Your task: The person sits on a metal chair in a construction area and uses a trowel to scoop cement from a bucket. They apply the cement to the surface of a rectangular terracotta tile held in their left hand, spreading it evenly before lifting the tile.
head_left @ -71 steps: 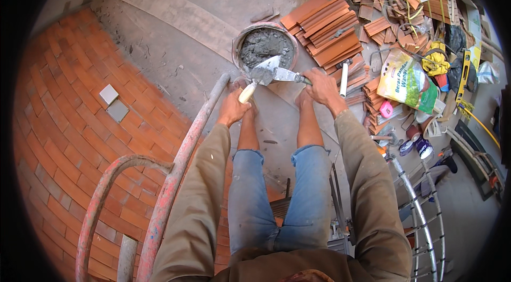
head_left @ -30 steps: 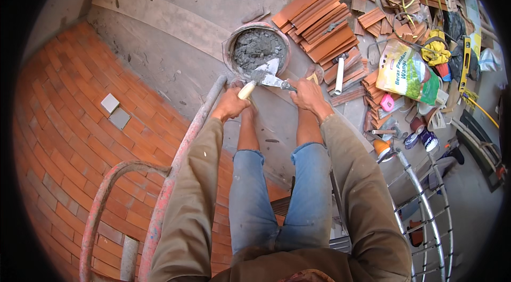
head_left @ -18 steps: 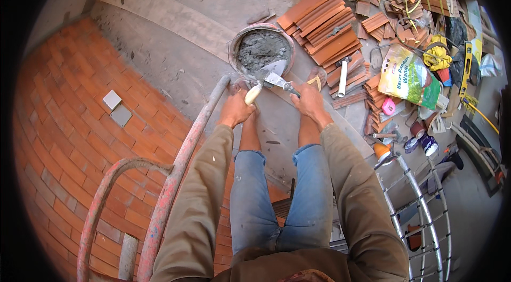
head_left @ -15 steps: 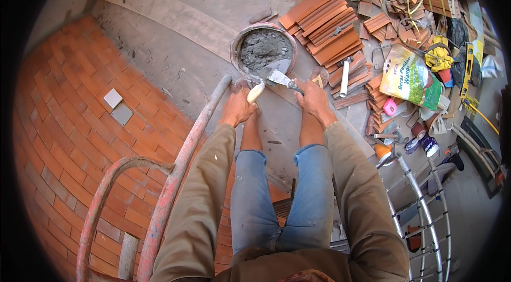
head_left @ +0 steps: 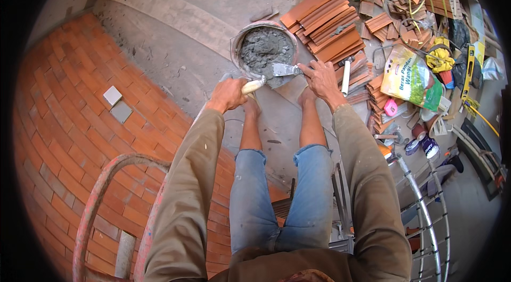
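Observation:
A round bucket [head_left: 235, 52] of wet grey mortar [head_left: 262, 47] stands on the floor ahead of my feet. My left hand [head_left: 229, 94] is closed round the pale handle of a trowel [head_left: 252, 86], just outside the bucket's near left side. Its blade is mostly hidden or edge-on. In my right hand [head_left: 322, 81] is a putty knife [head_left: 286, 69], its flat, mortar-smeared blade pointing left over the near right rim. The two tools are close together, with a small gap between them.
Stacked terracotta tiles [head_left: 332, 25] stand right of the bucket. Beyond them are a printed bag [head_left: 407, 72], a yellow spirit level [head_left: 468, 72] and a pink tape measure [head_left: 390, 107]. A rusty rail [head_left: 101, 191] rises at left over a tiled surface [head_left: 69, 122]. A metal rack [head_left: 423, 207] is lower right.
My hands have drawn apart: the left moved left with the trowel, the right moved slightly right and up. The putty knife's blade turned from slanting to nearly level.

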Demonstrator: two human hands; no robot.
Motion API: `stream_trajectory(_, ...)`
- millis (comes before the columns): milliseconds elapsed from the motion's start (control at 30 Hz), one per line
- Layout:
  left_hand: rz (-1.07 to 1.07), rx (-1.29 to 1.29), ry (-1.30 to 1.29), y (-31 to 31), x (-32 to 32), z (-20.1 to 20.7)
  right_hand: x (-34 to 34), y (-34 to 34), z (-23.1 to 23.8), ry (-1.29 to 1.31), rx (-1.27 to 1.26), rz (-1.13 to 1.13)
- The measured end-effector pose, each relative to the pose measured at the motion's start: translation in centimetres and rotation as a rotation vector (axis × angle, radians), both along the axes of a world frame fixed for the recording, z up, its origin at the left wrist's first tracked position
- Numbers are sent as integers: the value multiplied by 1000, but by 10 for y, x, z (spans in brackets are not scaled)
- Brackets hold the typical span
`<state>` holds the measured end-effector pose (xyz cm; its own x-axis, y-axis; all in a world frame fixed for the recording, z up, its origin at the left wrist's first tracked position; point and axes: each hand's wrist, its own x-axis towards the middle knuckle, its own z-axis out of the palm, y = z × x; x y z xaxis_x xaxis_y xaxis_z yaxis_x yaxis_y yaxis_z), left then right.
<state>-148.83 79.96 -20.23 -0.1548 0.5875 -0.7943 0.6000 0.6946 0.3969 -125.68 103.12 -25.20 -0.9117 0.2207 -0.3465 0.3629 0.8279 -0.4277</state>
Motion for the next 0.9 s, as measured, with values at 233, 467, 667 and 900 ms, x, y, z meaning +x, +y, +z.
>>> stream_trajectory(233,-6,17,-25,8,-23,9,5,1,-1,47,-79,-106)
stream_trajectory(467,-57,0,-41,19,-26,9,4,4,-3,25,-44,-114)
stream_trajectory(667,-108,-20,-27,22,-21,4,-16,-12,-2,89,-48,-19)
stream_trajectory(900,-49,-45,-3,18,-19,1,-8,-13,3,54,-17,-69)
